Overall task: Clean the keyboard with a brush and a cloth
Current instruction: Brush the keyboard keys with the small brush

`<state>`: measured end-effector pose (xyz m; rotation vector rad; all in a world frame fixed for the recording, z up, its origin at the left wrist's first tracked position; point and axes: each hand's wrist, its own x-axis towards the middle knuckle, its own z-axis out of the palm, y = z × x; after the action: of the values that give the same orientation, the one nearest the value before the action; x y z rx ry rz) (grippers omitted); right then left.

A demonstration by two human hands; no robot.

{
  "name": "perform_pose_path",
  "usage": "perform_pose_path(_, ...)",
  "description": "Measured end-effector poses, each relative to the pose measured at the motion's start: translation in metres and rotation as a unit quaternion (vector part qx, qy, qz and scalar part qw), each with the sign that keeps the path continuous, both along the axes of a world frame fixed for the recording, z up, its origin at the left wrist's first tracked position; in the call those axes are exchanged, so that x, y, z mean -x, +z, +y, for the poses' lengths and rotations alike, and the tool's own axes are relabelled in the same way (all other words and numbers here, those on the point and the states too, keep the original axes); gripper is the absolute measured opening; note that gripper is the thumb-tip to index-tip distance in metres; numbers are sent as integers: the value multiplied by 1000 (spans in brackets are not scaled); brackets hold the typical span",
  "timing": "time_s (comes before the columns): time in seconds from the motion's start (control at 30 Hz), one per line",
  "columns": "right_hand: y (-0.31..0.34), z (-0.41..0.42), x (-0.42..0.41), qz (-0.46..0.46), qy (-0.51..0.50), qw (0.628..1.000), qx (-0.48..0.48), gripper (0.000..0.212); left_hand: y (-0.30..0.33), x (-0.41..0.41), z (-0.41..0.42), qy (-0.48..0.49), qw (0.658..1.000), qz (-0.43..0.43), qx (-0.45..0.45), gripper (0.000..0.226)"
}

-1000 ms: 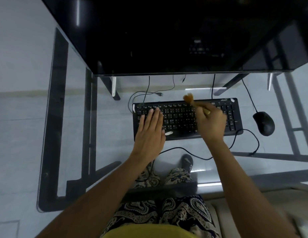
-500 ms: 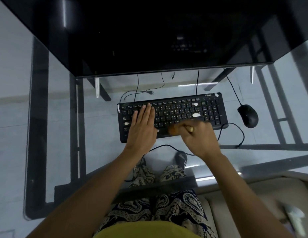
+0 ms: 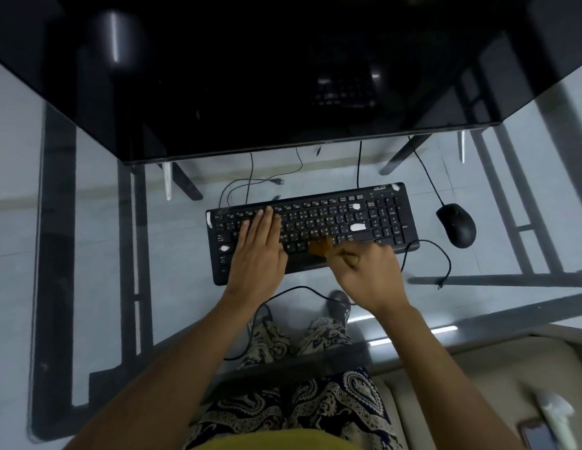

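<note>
While your left hand [image 3: 259, 254] lies flat with straight fingers on the left half of the keyboard [image 3: 374, 219], pressing it down, your right hand [image 3: 369, 274] is clenched round the handle of the brush [image 3: 322, 246]; its tan bristles touch the lower key rows just left of centre, close beside your left hand's edge. You have the keyboard sitting a little above the middle of the frame, tilted so its right end rides higher; it is black with pale legends, and several keys carry white patches, one on the lower left, two right of centre, one at the top right corner. Bare glass lies to the left of it out to the dark frame bar of the table [image 3: 98, 248]; to the right there is less room, since the mouse [image 3: 457, 225] rests near the keyboard's right end, apart from it, and a black cable [image 3: 445, 258] loops off the lower right corner; above, the monitor [image 3: 250, 76] overhangs the top of the frame with only a narrow strip of glass and a few thin wires between its edge and the keyboard; below, another cable crosses the glass between your wrists; a phone [image 3: 539, 435] sits at the lower right corner on a pale seat; no cloth can be made out for certain.
</note>
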<state>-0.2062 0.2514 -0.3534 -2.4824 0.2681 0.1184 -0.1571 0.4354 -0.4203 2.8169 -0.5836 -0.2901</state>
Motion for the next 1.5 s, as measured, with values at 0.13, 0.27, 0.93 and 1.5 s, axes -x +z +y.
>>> perform_pose_path(0.13, -1, 11, -18, -68, 2, 997, -24, 34, 0, 0, -4, 18, 1000, 3, 7, 60)
perform_pose_path(0.27, -7, 13, -29, -15, 8, 1000, 8, 26, 1, -1, -9, 23, 1000, 1, 7, 60)
perform_pose_path(0.93, -2, -16, 23, 26, -5, 1000, 4, 30, 4, -9, -34, -15, 1000, -2, -10, 61)
perform_pose_path(1.5, -7, -54, 39, 14, -177, 978, -106, 23, -5, -1, -56, -78, 996, -15, -46, 61)
